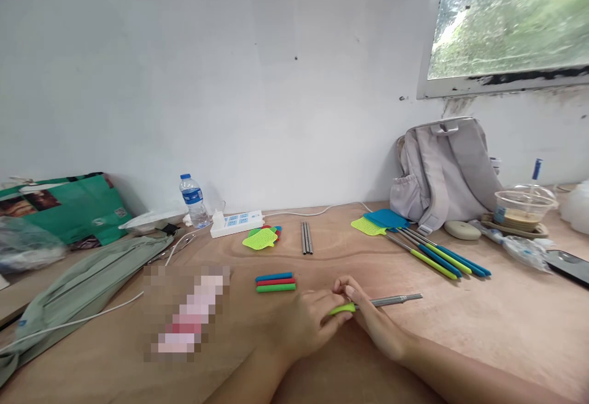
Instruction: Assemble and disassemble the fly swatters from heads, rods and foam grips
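Observation:
My left hand point(317, 318) is closed round a yellow-green handle sleeve point(343, 309). My right hand point(370, 318) grips the silver telescopic rod point(396, 300), whose bare end points right; the joint between rod and sleeve is partly hidden by my fingers. Left of my hands lie blue, red and green handle sleeves point(275, 282) side by side. Further back are three metal rods point(307, 238) and a small pile of fly swatter heads point(260, 239), the yellow-green one on top. Several whole fly swatters point(427, 250) with blue or yellow-green heads and handles lie to the right.
A white power strip point(237, 223) and a water bottle point(194, 200) stand near the wall. At right are a grey backpack point(446, 170), a drink cup point(519, 210) and a phone point(568, 266). Grey-green cloth point(87, 293), a cable and a green bag point(78, 210) occupy the left.

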Tool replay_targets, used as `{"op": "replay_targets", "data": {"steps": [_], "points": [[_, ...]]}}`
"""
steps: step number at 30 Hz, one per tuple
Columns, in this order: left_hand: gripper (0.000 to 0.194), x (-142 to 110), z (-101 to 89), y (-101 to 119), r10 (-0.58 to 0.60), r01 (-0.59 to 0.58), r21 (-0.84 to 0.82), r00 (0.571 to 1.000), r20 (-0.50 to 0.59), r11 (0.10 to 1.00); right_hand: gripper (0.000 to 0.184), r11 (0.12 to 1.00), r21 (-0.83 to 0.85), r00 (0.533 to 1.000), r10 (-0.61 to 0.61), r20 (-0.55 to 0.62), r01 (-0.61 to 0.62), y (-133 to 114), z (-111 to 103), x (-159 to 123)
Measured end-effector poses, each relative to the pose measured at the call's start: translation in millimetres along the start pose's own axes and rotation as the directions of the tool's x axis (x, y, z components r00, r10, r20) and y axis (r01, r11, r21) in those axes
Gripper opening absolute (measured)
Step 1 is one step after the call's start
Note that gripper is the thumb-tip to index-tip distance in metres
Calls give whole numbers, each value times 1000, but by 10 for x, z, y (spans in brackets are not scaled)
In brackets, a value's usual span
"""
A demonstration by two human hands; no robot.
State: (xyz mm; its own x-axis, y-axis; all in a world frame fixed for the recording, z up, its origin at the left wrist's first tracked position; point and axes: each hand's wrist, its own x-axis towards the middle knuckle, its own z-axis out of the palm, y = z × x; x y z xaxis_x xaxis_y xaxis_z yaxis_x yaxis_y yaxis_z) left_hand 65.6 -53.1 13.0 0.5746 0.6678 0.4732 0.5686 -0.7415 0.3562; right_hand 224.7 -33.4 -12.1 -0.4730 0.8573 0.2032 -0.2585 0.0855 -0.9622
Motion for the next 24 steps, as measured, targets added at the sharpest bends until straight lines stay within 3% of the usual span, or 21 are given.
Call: {"op": "replay_targets", "data": {"steps": [3,6,11,17,24], "points": [[18,9,36,37,-16,16,-8,1000,-14,1000,35,990,128,998,57,-7,-56,44,59,15],[15,32,41,19,-70,69,-21,996,-52,997,31,968,220,993,122,-6,-117,29,55,60],[14,54,-2,-95,-142,136,-58,984,-106,989,25,935,317,974,202,-103,-161,2,-139,158],[15,23,-61,-222,-119,118,-15,984,-132,993,32,914,228,926,364,-102,-335,68,-351,243],[18,4,-7,-166,-70,37,-161,977,-203,986,24,931,205,950,313,-21,-302,80,-277,190]]}}
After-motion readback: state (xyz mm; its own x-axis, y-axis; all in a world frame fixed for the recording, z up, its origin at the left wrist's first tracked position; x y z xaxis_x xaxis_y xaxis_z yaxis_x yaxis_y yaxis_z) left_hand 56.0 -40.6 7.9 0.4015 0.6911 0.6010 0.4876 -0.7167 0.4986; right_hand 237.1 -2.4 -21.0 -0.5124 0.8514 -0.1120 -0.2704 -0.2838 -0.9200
